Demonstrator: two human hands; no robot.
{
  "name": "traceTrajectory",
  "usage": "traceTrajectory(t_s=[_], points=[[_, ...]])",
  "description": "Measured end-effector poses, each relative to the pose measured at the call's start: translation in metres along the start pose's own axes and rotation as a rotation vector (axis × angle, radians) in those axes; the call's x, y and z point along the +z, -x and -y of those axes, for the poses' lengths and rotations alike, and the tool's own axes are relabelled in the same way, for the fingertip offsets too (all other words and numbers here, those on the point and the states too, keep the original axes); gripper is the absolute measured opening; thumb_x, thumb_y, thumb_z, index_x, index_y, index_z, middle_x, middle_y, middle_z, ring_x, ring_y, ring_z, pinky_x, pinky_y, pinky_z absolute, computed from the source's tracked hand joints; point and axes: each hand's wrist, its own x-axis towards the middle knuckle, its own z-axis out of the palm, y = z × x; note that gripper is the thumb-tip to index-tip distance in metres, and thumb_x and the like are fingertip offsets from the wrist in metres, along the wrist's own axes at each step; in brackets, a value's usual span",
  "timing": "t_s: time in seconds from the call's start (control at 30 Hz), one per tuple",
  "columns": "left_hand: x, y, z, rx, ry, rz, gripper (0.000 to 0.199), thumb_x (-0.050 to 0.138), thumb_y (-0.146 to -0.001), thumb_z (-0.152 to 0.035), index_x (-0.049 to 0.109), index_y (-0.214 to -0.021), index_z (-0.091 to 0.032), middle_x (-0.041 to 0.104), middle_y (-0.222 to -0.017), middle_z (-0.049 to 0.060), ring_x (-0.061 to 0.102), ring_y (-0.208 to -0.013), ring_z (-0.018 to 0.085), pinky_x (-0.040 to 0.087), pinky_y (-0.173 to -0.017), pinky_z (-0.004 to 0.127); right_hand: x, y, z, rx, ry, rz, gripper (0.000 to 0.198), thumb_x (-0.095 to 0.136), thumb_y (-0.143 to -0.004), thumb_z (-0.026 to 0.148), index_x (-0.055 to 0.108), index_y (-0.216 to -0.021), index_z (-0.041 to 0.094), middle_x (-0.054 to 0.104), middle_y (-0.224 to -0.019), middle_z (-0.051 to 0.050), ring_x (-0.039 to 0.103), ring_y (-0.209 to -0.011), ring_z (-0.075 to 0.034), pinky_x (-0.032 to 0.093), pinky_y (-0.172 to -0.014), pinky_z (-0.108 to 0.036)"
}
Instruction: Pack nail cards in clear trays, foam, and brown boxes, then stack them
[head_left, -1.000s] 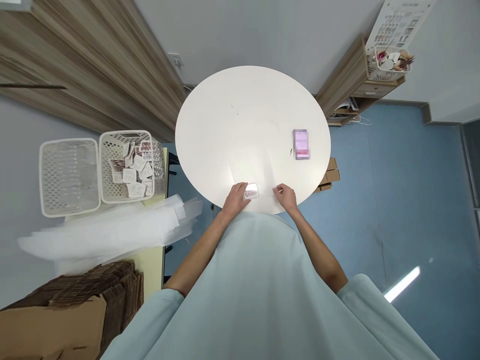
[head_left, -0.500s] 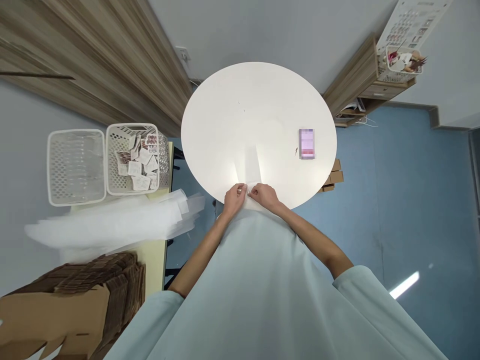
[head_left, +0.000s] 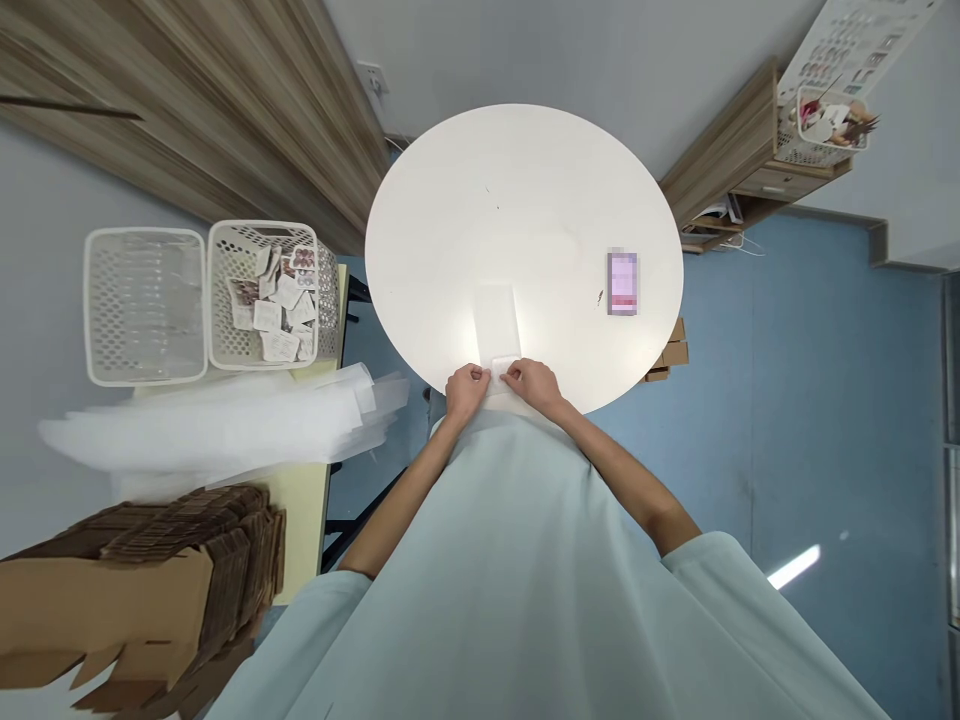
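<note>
A thin, translucent white sheet [head_left: 496, 312] lies on the near part of the round white table [head_left: 525, 190], running away from my body. On its near end is a small, flat white packet [head_left: 505, 365]. My left hand [head_left: 466, 392] is closed in a pinch at the left edge of the sheet, beside the packet. Thumb and fingers of my right hand [head_left: 534, 388] are pinched together on the packet's right side. The fingertips partly cover both the packet and the sheet's near end.
A phone-like object [head_left: 622, 283], blurred out, lies on the table's right. To the left, a white basket [head_left: 217, 300] of small packets stands beside another basket [head_left: 91, 310] of clear items. Nearer are white sheets [head_left: 225, 425] and flattened cardboard boxes [head_left: 112, 610]. Shelving [head_left: 780, 130] stands at the far right.
The hands have drawn slightly apart, and the white packet now shows between them. The sheet's far end has shifted left. The whole view has moved a little.
</note>
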Motion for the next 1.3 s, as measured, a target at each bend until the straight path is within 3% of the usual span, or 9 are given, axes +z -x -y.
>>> traceTrajectory(t_s=[0.17, 0.4, 0.6, 0.67, 0.77, 0.9, 1.0, 1.13, 1.3], points=[[0.002, 0.000, -0.002, 0.029, -0.063, -0.010, 0.018, 0.062, -0.092, -0.038, 0.072, -0.085, -0.025, 0.080, -0.096, 0.008, 0.073, -0.094, 0.031, 0.052, -0.085, 0.040, -0.013, -0.001, -0.023, 0.171, -0.025, -0.097, 0.015, 0.072, -0.097, 0.039, 0.076, -0.095, 0.024, 0.078, -0.101, -0.007, 0.069, -0.091, -0.024, 0.045, -0.073, -0.033], [0.000, 0.005, -0.014, -0.023, -0.229, 0.017, 0.019, 0.056, -0.098, -0.038, 0.069, -0.094, -0.026, 0.079, -0.099, 0.008, 0.072, -0.097, 0.030, 0.052, -0.085, 0.038, -0.005, -0.004, -0.022, 0.280, -0.131, 0.009, 0.022, 0.072, -0.095, 0.043, 0.073, -0.086, 0.022, 0.080, -0.100, -0.005, 0.071, -0.092, -0.022, 0.045, -0.069, -0.029], [0.001, 0.007, -0.019, -0.001, -0.381, 0.010, 0.019, 0.051, -0.100, -0.032, 0.067, -0.103, -0.024, 0.076, -0.103, 0.011, 0.071, -0.100, 0.032, 0.054, -0.085, 0.041, -0.003, -0.003, -0.016, 0.312, -0.225, 0.055, 0.024, 0.070, -0.097, 0.045, 0.067, -0.091, 0.021, 0.078, -0.094, -0.002, 0.068, -0.065, -0.014, 0.046, -0.065, -0.026], [0.002, 0.008, -0.017, 0.085, -0.396, -0.065, 0.025, 0.053, -0.098, -0.028, 0.066, -0.118, -0.020, 0.073, -0.115, 0.015, 0.069, -0.110, 0.034, 0.056, -0.088, 0.044, -0.002, -0.002, -0.016, 0.316, -0.232, 0.058, 0.024, 0.068, -0.098, 0.045, 0.066, -0.091, 0.021, 0.077, -0.092, -0.002, 0.068, -0.066, -0.014, 0.045, -0.064, -0.026], [0.003, 0.009, -0.013, 0.384, -0.401, -0.128, 0.045, 0.051, -0.094, -0.014, 0.057, -0.139, -0.013, 0.062, -0.142, 0.022, 0.058, -0.134, 0.035, 0.053, -0.105, 0.049, -0.001, -0.002, -0.017, 0.305, -0.193, 0.033, 0.024, 0.068, -0.098, 0.044, 0.067, -0.089, 0.022, 0.078, -0.093, -0.004, 0.070, -0.081, -0.017, 0.044, -0.065, -0.026], [0.007, 0.010, -0.002, 0.755, -0.404, 0.038, 0.060, 0.043, -0.089, 0.000, 0.056, -0.146, -0.014, 0.051, -0.160, 0.019, 0.043, -0.153, 0.031, 0.040, -0.125, 0.052, 0.000, -0.003, -0.018, 0.297, -0.162, 0.033, 0.022, 0.069, -0.098, 0.042, 0.068, -0.090, 0.022, 0.078, -0.096, -0.004, 0.070, -0.087, -0.019, 0.045, -0.068, -0.027], [0.010, 0.011, 0.006, 0.793, -0.418, 0.116, 0.062, 0.043, -0.088, 0.000, 0.056, -0.146, -0.015, 0.051, -0.161, 0.018, 0.042, -0.155, 0.031, 0.038, -0.127, 0.054, 0.001, -0.004, -0.019, 0.297, -0.169, 0.033, 0.020, 0.069, -0.098, 0.041, 0.069, -0.091, 0.022, 0.078, -0.098, -0.004, 0.070, -0.088, -0.019, 0.046, -0.068, -0.027], [0.010, 0.014, 0.011, 0.772, -0.423, 0.114, 0.059, 0.043, -0.092, -0.006, 0.055, -0.149, -0.016, 0.050, -0.163, 0.017, 0.041, -0.156, 0.031, 0.039, -0.127, 0.056, 0.000, -0.004, -0.022, 0.302, -0.200, 0.027, 0.021, 0.070, -0.097, 0.042, 0.070, -0.090, 0.022, 0.079, -0.097, -0.005, 0.071, -0.087, -0.019, 0.046, -0.067, -0.027], [0.004, 0.016, 0.009, 0.797, -0.439, 0.121, 0.057, 0.058, -0.099, -0.037, 0.053, -0.151, -0.016, 0.048, -0.164, 0.019, 0.041, -0.155, 0.037, 0.036, -0.128, 0.058, -0.002, -0.004, -0.026, 0.318, -0.279, 0.039, 0.024, 0.070, -0.097, 0.045, 0.069, -0.094, 0.021, 0.079, -0.096, -0.004, 0.071, -0.074, -0.017, 0.048, -0.067, -0.027]])
